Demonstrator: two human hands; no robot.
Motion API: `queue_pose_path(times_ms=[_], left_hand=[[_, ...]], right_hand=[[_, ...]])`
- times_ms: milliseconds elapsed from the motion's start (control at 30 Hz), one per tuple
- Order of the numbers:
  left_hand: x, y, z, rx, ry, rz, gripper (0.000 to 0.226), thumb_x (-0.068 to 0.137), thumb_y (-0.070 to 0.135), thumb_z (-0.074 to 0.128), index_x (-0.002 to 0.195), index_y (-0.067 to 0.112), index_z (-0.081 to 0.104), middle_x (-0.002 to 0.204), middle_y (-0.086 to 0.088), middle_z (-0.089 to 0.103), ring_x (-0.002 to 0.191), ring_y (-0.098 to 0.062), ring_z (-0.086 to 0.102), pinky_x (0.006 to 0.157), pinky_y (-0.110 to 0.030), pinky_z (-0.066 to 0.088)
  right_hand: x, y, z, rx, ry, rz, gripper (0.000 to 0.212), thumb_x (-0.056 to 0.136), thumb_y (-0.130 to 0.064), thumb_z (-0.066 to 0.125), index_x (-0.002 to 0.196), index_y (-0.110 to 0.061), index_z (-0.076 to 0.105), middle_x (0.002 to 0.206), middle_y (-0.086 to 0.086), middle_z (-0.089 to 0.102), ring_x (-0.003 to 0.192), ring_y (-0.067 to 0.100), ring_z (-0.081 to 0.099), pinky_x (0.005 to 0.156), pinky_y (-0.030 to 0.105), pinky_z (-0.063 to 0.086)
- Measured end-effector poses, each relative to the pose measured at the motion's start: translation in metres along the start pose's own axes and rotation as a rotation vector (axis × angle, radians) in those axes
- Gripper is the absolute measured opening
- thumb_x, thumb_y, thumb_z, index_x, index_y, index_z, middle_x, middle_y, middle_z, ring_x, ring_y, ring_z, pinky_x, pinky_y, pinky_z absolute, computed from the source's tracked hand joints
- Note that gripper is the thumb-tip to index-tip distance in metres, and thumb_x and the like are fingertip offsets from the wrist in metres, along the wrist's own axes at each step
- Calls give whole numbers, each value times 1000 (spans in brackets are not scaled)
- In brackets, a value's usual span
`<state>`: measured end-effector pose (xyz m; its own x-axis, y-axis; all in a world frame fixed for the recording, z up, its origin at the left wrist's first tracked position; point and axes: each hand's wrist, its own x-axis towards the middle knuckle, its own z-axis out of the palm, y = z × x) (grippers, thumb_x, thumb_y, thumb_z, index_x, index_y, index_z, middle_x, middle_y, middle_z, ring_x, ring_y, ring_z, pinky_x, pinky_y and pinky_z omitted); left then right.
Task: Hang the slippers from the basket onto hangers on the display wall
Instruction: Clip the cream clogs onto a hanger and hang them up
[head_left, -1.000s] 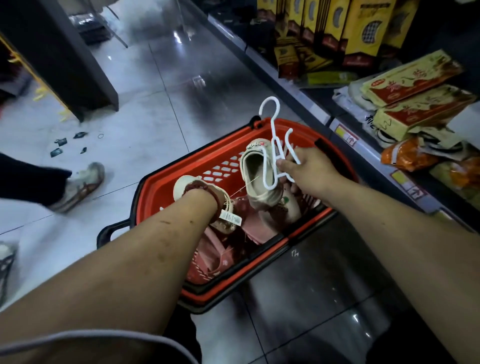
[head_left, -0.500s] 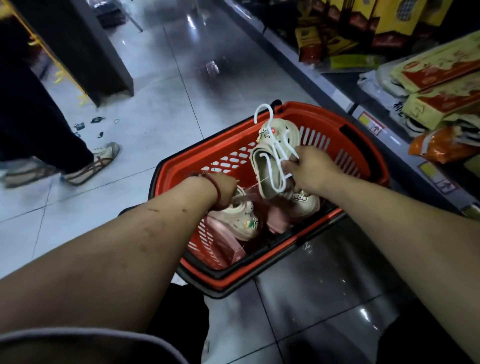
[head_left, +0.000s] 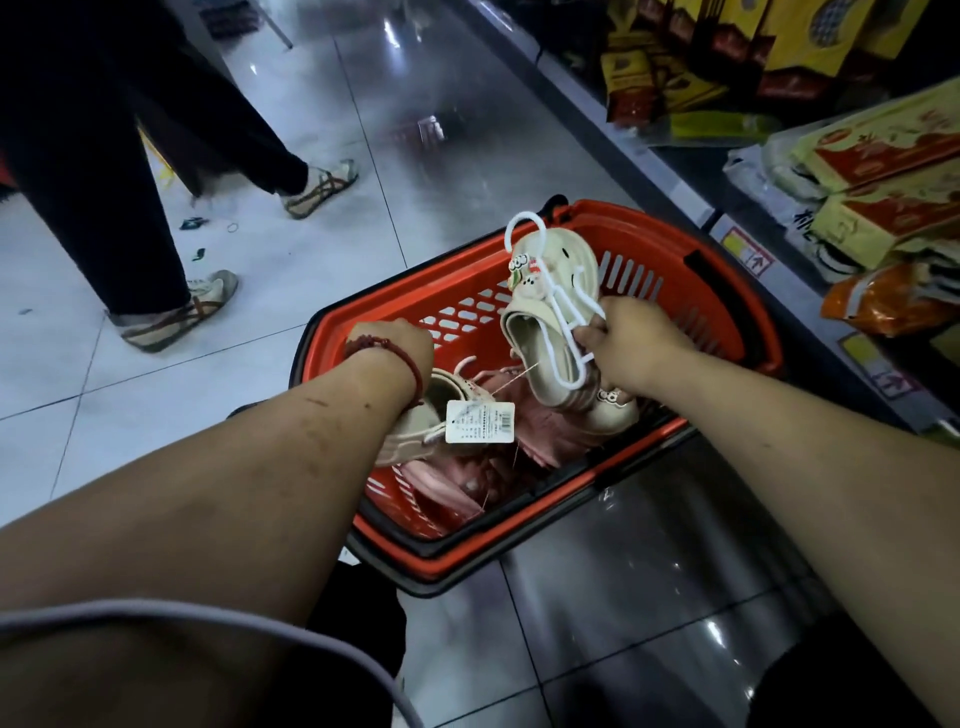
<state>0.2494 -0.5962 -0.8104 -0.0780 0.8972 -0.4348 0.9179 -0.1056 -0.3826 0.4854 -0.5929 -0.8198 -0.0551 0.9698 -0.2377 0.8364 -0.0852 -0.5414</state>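
Note:
A red basket (head_left: 737, 291) stands on the tiled floor with pink slippers (head_left: 452, 483) and a cream one (head_left: 615, 410) inside. My right hand (head_left: 631, 345) grips a white plastic hanger (head_left: 563, 317) together with a cream slipper (head_left: 545, 312) held upright above the basket. My left hand (head_left: 400, 358), a red cord on its wrist, holds a second cream slipper (head_left: 410, 436) low over the basket; a white paper tag (head_left: 480, 422) hangs from it. A thin string runs between the two cream slippers.
A person in dark trousers and striped sneakers (head_left: 176, 312) stands on the floor at the left. Low shelves with yellow and orange packets (head_left: 878, 150) run along the right side, close to the basket. Small scraps lie on the floor (head_left: 195, 223).
My left hand has lifted the tagged cream slipper out of the pile. My right hand raised the hanger and slipper slightly. The other person has stepped closer on the left.

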Motion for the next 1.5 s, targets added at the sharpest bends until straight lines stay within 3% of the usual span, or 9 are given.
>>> queue_pose_path(times_ms=[200,400,500,633,767,1133,1233,1367,1500], left_hand=[[2,-11,4,-301,96,-67,20,85,22,62,98,7,66,99,-15,69,79,-31,62,64,-32,48],[-25,-24,3,-442,383,-32,24,92,18,50,112,5,48,112,-24,63,100,-44,61,74,-39,43],[-47,-27,2,-526,521,-14,19,92,14,48,109,6,43,109,-24,60,97,-45,60,74,-41,43],[-75,-29,-5,-733,685,-86,12,94,8,44,98,9,33,102,-24,55,88,-46,56,66,-43,38],[-97,-32,-15,-838,819,-144,15,94,6,46,103,4,34,102,-26,52,85,-49,53,63,-41,34],[-107,-23,-36,-1011,858,-174,20,93,12,47,102,12,29,110,-25,52,91,-48,54,70,-44,42],[-101,-26,-36,-1066,828,-171,20,92,13,49,100,13,30,104,-25,56,90,-46,56,74,-49,50],[-100,-25,-40,-1125,823,-162,25,92,12,52,112,5,37,107,-25,57,93,-45,56,77,-51,50],[-103,-14,-43,-1041,876,-28,23,90,13,57,98,9,37,98,-20,58,84,-42,56,67,-42,46]], right_hand=[[4,5,0,115,12,19,29,100,-26,55,73,-28,44,75,6,61,78,39,70,72,51,60],[-12,-14,-6,566,-86,-52,17,102,-9,52,104,7,51,82,37,61,50,35,63,46,38,51],[-30,-25,-14,721,-129,-66,19,102,-7,53,116,5,54,94,30,62,44,26,60,39,31,49],[-54,-46,-26,967,-90,-87,17,102,-11,55,106,5,57,74,15,66,46,24,59,39,29,47],[-78,-65,-41,1195,-96,-124,13,102,-14,55,106,-1,57,85,21,70,55,26,60,42,31,47],[-107,-74,-48,1118,-282,-270,12,102,-9,53,99,2,56,76,23,70,59,27,67,54,29,58],[-105,-75,-53,1055,-342,-322,13,100,-6,56,108,5,57,90,37,65,65,33,68,57,32,58],[-98,-75,-51,1007,-238,-281,11,101,-3,52,109,4,55,90,37,63,63,34,68,57,35,60],[-88,-71,-43,1004,-153,-217,12,103,-4,50,109,5,54,91,38,62,60,32,67,55,35,59]])
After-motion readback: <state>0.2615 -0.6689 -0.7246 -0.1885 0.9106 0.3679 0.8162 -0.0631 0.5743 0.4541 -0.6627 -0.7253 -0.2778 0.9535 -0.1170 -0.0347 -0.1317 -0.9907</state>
